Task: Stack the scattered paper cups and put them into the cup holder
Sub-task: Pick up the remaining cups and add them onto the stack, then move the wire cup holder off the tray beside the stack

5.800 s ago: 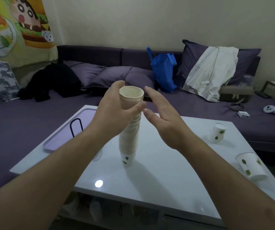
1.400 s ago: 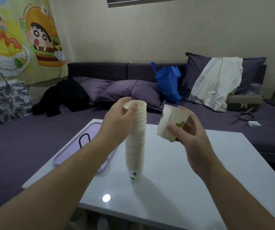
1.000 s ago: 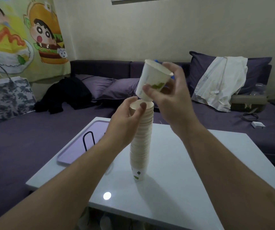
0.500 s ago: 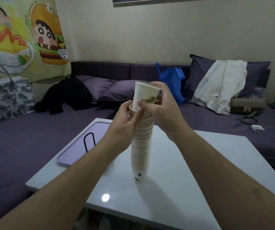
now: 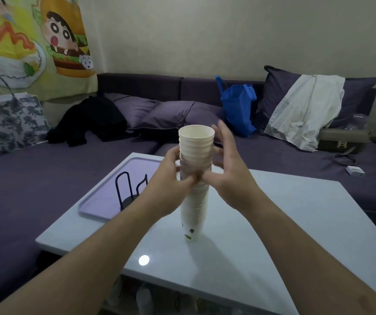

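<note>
A tall stack of white paper cups (image 5: 194, 208) with green leaf prints stands upright on the white table (image 5: 296, 223). My left hand (image 5: 171, 178) grips the upper part of the stack from the left. My right hand (image 5: 230, 178) holds it from the right, its thumb meeting my left thumb in front and its blurred fingers reaching up beside the top cups. The black wire cup holder (image 5: 123, 189) stands on a lilac tray (image 5: 100, 201) just left of my left wrist, partly hidden by it. I see no loose cups.
A purple sofa wraps around the table's far and left sides. It carries cushions, a blue bag (image 5: 239, 108), a white garment (image 5: 302, 117), black clothing (image 5: 89, 121) and a small white box (image 5: 354, 171).
My right hand pushed the single cup down onto the top of the stack and let it go. Both hands have slid lower and now clasp the stack's upper part.
</note>
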{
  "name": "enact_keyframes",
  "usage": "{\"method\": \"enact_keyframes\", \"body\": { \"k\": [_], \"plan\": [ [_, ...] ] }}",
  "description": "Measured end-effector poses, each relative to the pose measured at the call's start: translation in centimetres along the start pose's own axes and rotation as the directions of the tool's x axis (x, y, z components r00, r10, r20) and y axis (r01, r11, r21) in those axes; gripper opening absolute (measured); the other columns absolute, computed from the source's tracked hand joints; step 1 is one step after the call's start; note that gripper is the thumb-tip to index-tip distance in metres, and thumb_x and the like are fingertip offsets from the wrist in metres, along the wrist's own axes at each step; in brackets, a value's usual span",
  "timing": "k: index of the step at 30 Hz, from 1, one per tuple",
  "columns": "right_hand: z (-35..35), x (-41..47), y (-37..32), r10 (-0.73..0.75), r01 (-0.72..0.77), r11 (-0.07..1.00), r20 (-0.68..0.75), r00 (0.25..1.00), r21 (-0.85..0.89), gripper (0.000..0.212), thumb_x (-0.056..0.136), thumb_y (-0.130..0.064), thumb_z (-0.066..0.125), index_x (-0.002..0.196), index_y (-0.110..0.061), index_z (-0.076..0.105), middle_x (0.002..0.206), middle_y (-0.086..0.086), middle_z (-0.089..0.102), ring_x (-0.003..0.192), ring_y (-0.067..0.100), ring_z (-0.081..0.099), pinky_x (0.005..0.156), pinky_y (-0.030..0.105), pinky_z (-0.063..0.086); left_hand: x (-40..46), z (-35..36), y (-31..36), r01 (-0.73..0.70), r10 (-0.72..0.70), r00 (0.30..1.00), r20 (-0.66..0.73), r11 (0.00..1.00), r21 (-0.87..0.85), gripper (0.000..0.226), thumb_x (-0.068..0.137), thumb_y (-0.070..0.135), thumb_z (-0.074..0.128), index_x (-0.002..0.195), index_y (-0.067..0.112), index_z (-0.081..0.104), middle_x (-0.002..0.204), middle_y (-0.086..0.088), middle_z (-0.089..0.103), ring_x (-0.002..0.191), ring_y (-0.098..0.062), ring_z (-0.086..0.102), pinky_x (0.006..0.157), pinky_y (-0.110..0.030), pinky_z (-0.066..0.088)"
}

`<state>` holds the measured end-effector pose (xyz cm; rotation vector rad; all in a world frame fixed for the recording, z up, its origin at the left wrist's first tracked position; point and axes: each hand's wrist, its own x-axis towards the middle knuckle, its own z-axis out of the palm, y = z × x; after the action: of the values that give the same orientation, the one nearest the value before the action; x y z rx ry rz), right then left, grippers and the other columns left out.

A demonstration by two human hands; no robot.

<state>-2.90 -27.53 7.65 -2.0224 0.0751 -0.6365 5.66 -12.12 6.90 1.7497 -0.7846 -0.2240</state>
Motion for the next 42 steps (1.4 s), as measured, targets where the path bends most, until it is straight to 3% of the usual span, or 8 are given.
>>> {"method": "enact_keyframes", "body": {
  "k": [5,10,18,23,31,36,39,42],
  "plan": [
    [3.1,-3.6,7.4,0.322,-0.311,0.944,0.112,0.94,-0.11,0.106,0.067,-0.035,0.088,0.154,-0.045,0.027,0.144,-0.008,0.059,0.123,0.011,0.065,0.103,0.045,0.059,-1.7,1.3,-4.4,0.185,-0.201,0.973,0.11,0.973,0.139,0.091,0.084,0.039,0.087,0.156,0.037,0.03,0.144,0.015,0.052,0.125,-0.011,0.059,0.092,-0.029,0.053],
    [5.4,-3.6,10.1,0.287,-0.26,0.933,0.078,0.955,-0.251,0.062,0.08,-0.016,0.078,0.123,-0.044,0.043,0.11,-0.02,0.067,0.088,-0.004,0.068,0.069,0.012,0.054,-1.3,3.8,-6.5,0.313,-0.322,0.943,0.088,0.944,0.103,0.067,0.088,0.031,0.083,0.136,0.041,0.036,0.108,0.02,0.064,0.094,-0.009,0.071,0.08,-0.032,0.065],
    [3.1,2.6,12.5,0.291,-0.274,0.925,0.028,0.956,-0.262,0.054,0.085,-0.013,0.074,0.125,-0.033,0.045,0.094,-0.024,0.061,0.077,-0.005,0.063,0.064,0.012,0.046,5.4,5.6,-6.4,0.28,-0.288,0.955,0.072,0.955,0.102,0.054,0.094,0.03,0.074,0.131,0.038,0.036,0.095,0.017,0.06,0.083,-0.007,0.066,0.09,-0.043,0.062],
    [2.9,4.5,14.1,0.314,-0.302,0.919,0.008,0.949,-0.255,0.054,0.086,-0.006,0.072,0.122,-0.03,0.04,0.09,-0.019,0.064,0.071,-0.005,0.066,0.064,0.012,0.049,8.3,6.6,-7.6,0.273,-0.28,0.956,0.082,0.958,0.091,0.054,0.093,0.022,0.071,0.137,0.029,0.041,0.096,0.005,0.067,0.075,-0.016,0.068,0.072,-0.037,0.063],
    [2.9,3.4,15.9,0.377,-0.36,0.915,0.068,0.924,-0.183,0.064,0.084,-0.013,0.08,0.136,-0.024,0.044,0.116,-0.019,0.064,0.107,0.007,0.069,0.091,0.033,0.059,8.2,6.7,-9.8,0.334,-0.35,0.925,0.148,0.934,0.124,0.071,0.094,0.026,0.073,0.153,0.028,0.034,0.114,0.012,0.065,0.1,-0.012,0.069,0.084,-0.03,0.06],
    [2.1,3.5,14.4,0.61,-0.562,0.74,0.017,0.792,-0.369,0.079,0.08,-0.03,0.081,0.147,-0.017,0.042,0.128,-0.003,0.062,0.109,0.021,0.069,0.09,0.037,0.057,5.5,5.2,-10.0,0.407,-0.44,0.886,0.146,0.889,0.21,0.084,0.096,0.001,0.058,0.165,0.028,0.017,0.163,-0.005,0.04,0.146,-0.023,0.046,0.111,-0.04,0.05],
    [1.8,3.6,12.2,0.702,-0.595,0.582,-0.028,0.712,-0.554,0.028,0.084,-0.016,0.067,0.111,-0.006,0.067,0.095,0.006,0.074,0.077,0.023,0.075,0.07,0.034,0.063,2.4,3.7,-10.9,0.407,-0.424,0.903,0.069,0.895,0.182,0.048,0.093,0.008,0.062,0.136,0.028,0.057,0.135,0.006,0.064,0.123,-0.013,0.064,0.098,-0.036,0.059],
    [4.1,2.7,10.4,0.706,-0.536,0.651,0.169,0.688,-0.537,0.01,0.086,-0.013,0.069,0.093,-0.007,0.073,0.087,0.012,0.079,0.076,0.024,0.08,0.059,0.031,0.063,0.3,0.8,-11.4,0.423,-0.404,0.901,-0.16,0.899,0.113,0.013,0.09,0.014,0.062,0.093,0.025,0.068,0.092,0.005,0.074,0.084,-0.014,0.069,0.071,-0.031,0.058]
  ]
}}
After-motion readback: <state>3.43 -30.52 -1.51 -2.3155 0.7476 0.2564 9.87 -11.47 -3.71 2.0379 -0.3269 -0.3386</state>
